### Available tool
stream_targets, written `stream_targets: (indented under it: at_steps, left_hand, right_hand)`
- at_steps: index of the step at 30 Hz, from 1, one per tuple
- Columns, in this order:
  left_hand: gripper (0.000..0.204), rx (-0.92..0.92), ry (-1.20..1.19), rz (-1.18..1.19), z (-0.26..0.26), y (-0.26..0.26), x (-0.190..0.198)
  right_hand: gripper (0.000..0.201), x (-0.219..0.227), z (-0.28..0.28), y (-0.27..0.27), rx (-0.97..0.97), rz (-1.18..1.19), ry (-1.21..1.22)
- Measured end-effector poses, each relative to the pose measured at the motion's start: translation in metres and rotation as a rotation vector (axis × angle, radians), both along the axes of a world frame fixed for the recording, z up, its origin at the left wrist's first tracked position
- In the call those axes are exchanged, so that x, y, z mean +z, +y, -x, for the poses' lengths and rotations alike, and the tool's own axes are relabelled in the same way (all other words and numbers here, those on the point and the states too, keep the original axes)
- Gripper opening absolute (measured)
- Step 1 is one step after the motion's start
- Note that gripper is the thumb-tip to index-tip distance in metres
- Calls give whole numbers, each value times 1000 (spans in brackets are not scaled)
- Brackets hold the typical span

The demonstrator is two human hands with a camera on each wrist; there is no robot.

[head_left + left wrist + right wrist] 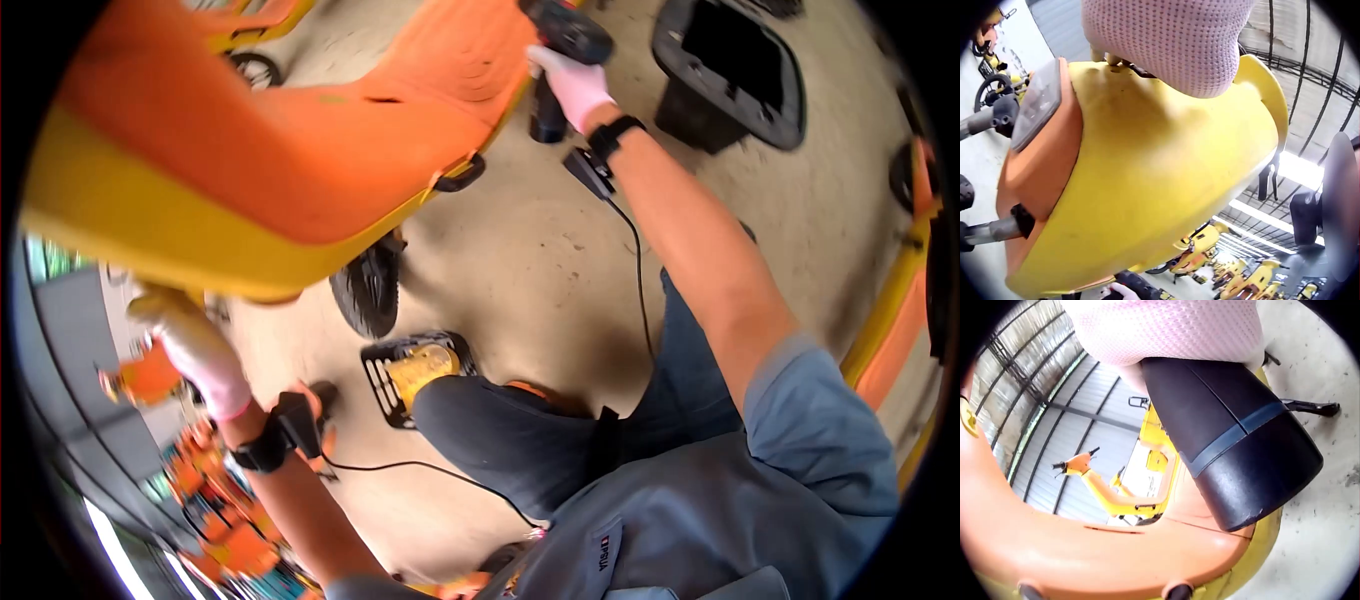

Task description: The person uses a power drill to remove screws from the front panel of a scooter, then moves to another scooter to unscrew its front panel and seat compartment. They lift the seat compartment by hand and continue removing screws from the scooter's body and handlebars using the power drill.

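My right hand point(572, 85), in a pink-white knit glove, grips a black cordless drill point(575, 38) beside the orange edge of a scooter body point(390, 130). In the right wrist view the drill's thick black lower end point(1254, 456) juts out below the glove, over the orange panel point(1116, 550). My left hand point(200, 355), gloved too, is at the far edge of the scooter's yellow panel. From the left wrist the glove point(1166, 44) covers the top of that yellow panel point(1147, 181); its fingers are mostly hidden, so I cannot tell how tightly they hold.
Below the scooter are a black wheel point(368, 290) and a black slatted basket point(375, 375) with a yellow item point(422, 370). A large black bin point(690, 110) stands at upper right. Cables point(640, 260) run from both wrists. Other orange-and-yellow scooters point(235, 550) fill the lower left.
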State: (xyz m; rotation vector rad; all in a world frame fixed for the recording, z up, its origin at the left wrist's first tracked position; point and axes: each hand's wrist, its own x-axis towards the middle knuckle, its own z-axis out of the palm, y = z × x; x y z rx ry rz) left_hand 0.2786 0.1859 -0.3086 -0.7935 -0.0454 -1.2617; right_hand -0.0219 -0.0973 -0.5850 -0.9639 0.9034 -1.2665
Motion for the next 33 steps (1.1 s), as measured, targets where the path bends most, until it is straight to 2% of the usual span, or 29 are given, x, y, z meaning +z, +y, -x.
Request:
stream_targets:
  at_steps: [1,2,3,4,5,6,10,11,12,14,15,17,18,20,21,22,24,25,26,28,29,30,32,33]
  left_hand:
    - [32,-211,216,142,-13,-8,8]
    - [33,-643,693,336,-25,-10,14]
    - [34,-1099,1293,471,-38,-11,22]
    - [35,-1255,1518,460,-48,-17,28]
    - [36,-1323,1619,415,-55,-23,32]
    - [37,-1358,1660,359,-62,-28,38]
    - [41,-1477,1646,49,-76,-53,55]
    - [42,-1512,1598,-62,-78,-60,59]
    - [44,-1539,1518,-198,-81,-67,63]
    - [46,-1618,1398,-413,-98,-85,71]
    - [46,-1616,1411,-462,-122,-91,79]
    - [44,-1789,2078,24,-170,-102,101]
    - [42,-1776,1890,38,-115,-83,84]
    - [40,-1727,1513,79,-5,-45,51]
    - [39,-1861,1966,438,33,-39,32]
    - [39,-1869,1972,423,34,-39,26]
    - [43,-2056,2160,645,31,-34,24]
    - [49,-1987,2161,689,45,-28,18]
    - [49,-1989,2154,674,46,-25,21]
    - [50,-1934,2250,603,48,-24,21]
    - [40,-1805,2100,371,52,-20,21]
    - [40,-1809,2075,389,53,-20,24]
    - [38,-1564,1732,337,56,-19,29]
    - [37,-1508,1612,303,61,-20,26]
  right_hand:
    - [12,12,-3,2,-35,14,-24]
    - [11,14,-3,-1,-40,71,-44]
    - [17,22,-2,5,-63,0,-107]
    - [17,29,2,13,-126,50,-53]
    - [15,37,7,26,-94,-13,-46]
    - [15,34,5,38,-171,120,-185]
    - [12,23,28,106,-100,9,-155]
    - [12,14,32,124,-81,-29,-127]
    - [13,1,31,137,-91,89,-213]
    - [15,-20,37,178,-56,-45,-115]
    - [16,-28,39,197,-55,-59,-184]
    - [20,-36,44,238,28,-152,-276]
    - [21,-43,42,252,21,-172,-333]
    - [21,-52,43,279,22,-166,-272]
    - [21,-51,43,293,-8,-159,-203]
    - [20,-61,45,298,35,-182,-253]
    - [18,-67,48,301,93,-112,-169]
    - [14,-55,52,304,61,-92,-87]
    - [18,-57,56,301,206,-111,-206]
    - [12,-58,55,288,302,-88,-108]
    - [11,-55,51,286,286,-81,-149]
    - [11,-52,43,286,306,-69,-150]
    - [11,-53,24,279,197,-130,-273]
    - [13,-63,12,276,222,-87,-417]
